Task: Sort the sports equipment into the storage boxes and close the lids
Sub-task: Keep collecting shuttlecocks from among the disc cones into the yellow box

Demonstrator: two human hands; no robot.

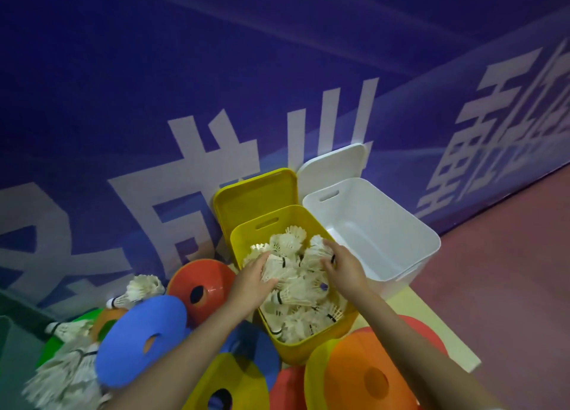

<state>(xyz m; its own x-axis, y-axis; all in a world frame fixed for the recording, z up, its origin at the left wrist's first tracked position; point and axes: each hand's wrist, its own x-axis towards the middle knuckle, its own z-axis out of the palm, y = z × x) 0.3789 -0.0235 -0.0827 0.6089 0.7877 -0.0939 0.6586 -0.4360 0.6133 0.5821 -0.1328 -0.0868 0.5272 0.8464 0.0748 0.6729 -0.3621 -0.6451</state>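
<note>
While both hands sit in the yellow box (296, 346), the left hand (253, 273) lies flat with straight fingers on the shuttlecock heap (297, 283); the right hand (343, 266) curls its fingers over feathers at the far right, though a real grip I cannot tell. Risk: the heap is nearly up to the rim, so the yellow lid (256, 193) (propped behind) may crush feathers or not seat. More shuttlecocks (66, 375) lie near left among cones, e.g. the blue cone (135, 335). The white box (385, 233), right, is empty.
</note>
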